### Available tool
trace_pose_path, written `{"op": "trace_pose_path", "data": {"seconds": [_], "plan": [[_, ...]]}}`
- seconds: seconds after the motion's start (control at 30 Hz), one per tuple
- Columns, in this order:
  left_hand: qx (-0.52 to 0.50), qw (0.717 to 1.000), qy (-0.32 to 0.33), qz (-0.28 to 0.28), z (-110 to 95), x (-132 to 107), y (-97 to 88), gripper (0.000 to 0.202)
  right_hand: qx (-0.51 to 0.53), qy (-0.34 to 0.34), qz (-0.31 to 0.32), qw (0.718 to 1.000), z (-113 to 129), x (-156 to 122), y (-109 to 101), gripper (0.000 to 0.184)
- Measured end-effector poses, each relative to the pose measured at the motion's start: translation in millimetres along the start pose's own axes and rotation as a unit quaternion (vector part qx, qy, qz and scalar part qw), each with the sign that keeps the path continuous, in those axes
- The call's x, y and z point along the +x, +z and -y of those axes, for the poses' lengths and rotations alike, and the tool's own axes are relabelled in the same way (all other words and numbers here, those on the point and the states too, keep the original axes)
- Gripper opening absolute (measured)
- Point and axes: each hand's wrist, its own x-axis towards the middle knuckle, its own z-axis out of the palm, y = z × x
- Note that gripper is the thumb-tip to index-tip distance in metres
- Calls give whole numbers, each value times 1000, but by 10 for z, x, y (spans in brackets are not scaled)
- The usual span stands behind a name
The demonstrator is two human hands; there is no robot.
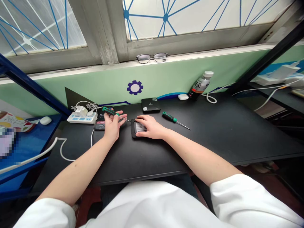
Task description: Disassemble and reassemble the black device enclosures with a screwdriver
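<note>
My left hand [112, 125] pinches a green-handled screwdriver [110, 111], its thin tip pointing right toward a small black case [137, 128] on the black desk [213, 133]. My right hand [149, 126] rests palm down on that case, fingers together and pressing it against the desk. The case shows a pale inset with several small parts. A second green-handled screwdriver [174, 120] lies loose on the desk just right of my right hand.
A white power strip [82, 117] with plugs and white cables sits at the desk's left. A black box [150, 104], white earbud case [183, 97] and a bottle [200, 85] stand along the wall. Glasses [152, 57] lie on the sill.
</note>
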Motion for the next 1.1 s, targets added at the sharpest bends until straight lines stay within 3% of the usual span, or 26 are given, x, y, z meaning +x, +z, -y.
{"op": "trace_pose_path", "data": {"seconds": [0.33, 0.6, 0.8, 1.1], "plan": [[84, 991, 65, 76, -72, -104, 48, 46, -7, -5, -6, 1000, 16, 3, 9, 81], [116, 984, 111, 76, -74, -158, 82, 46, -21, -4, -5, 1000, 72, 0, 23, 83], [153, 969, 146, 127, -48, -204, 40, 43, -26, -8, -7, 1000, 74, 1, 23, 83], [129, 979, 105, 121, -66, -169, 20, 38, -31, -7, -7, 999, 71, 0, 24, 83]]}}
